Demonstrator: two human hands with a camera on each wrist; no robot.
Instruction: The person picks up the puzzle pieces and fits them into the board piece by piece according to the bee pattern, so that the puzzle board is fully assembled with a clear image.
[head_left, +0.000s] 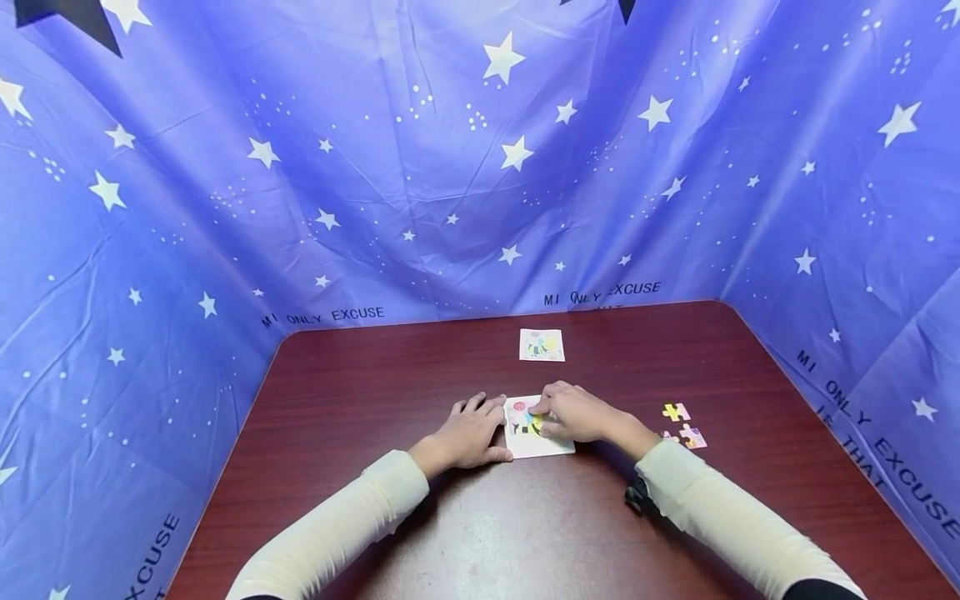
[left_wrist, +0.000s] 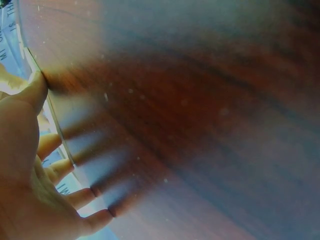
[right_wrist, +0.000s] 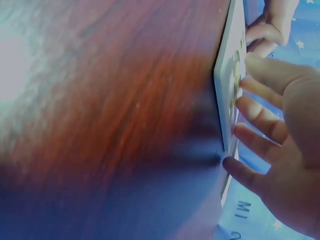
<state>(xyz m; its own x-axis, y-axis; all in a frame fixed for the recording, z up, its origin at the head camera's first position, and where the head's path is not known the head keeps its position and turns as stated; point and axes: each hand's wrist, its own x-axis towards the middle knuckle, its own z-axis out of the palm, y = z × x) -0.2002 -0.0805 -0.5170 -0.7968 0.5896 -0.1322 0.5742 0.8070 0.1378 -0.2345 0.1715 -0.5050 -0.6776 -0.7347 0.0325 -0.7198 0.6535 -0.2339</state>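
A white square jigsaw board (head_left: pixel 536 451) with a colourful picture lies flat on the table in the head view. My left hand (head_left: pixel 471 433) rests at its left edge, fingers spread and thumb by the near left corner. My right hand (head_left: pixel 579 414) is over the board's right part, its fingertips touching the picture and covering some of it. From the right wrist view, the right fingers (right_wrist: pixel 260 117) are relaxed and reach onto the board (right_wrist: pixel 223 82) from its side. Only a thin edge of the board shows beside the left hand (left_wrist: pixel 30 165) in the left wrist view.
Loose jigsaw pieces, a yellow one (head_left: pixel 676 412) and a pink-purple one (head_left: pixel 695 437), lie right of the right wrist, with another partly hidden. A small picture card (head_left: pixel 542 345) lies behind the board. A starry blue curtain (head_left: pixel 450 167) encloses the dark red table (head_left: pixel 352 375).
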